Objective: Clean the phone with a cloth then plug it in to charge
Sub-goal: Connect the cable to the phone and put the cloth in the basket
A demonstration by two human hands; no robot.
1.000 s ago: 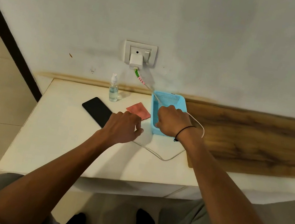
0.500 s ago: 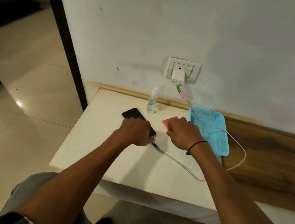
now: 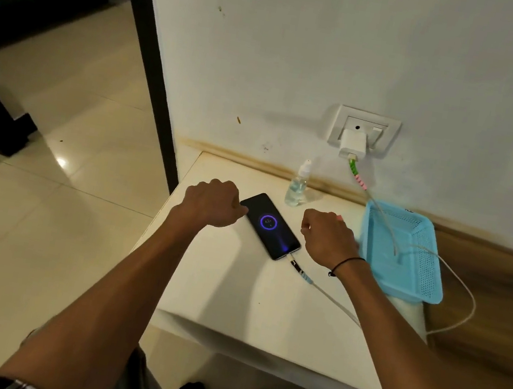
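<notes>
The black phone (image 3: 271, 227) lies flat on the white table (image 3: 232, 292), its screen lit with a blue charging ring. A white cable (image 3: 332, 300) is plugged into its near end and loops back through the basket to the white charger (image 3: 353, 142) in the wall socket (image 3: 385, 127). My left hand (image 3: 213, 202) is curled at the phone's far left edge, its knuckles just over the corner. My right hand (image 3: 326, 238) is curled to the right of the phone and holds nothing I can see. Only a sliver of the pink cloth (image 3: 339, 217) shows behind it.
A small clear spray bottle (image 3: 297, 186) stands by the wall behind the phone. A light blue perforated basket (image 3: 422, 273) sits at the table's right end, partly over a wooden board (image 3: 485, 300). Tiled floor and a dark door frame (image 3: 150, 51) lie to the left.
The right hand brought the cable end from the basket to the phone and plugged it in. The screen has lit up, and both hands have drawn off to the phone's sides.
</notes>
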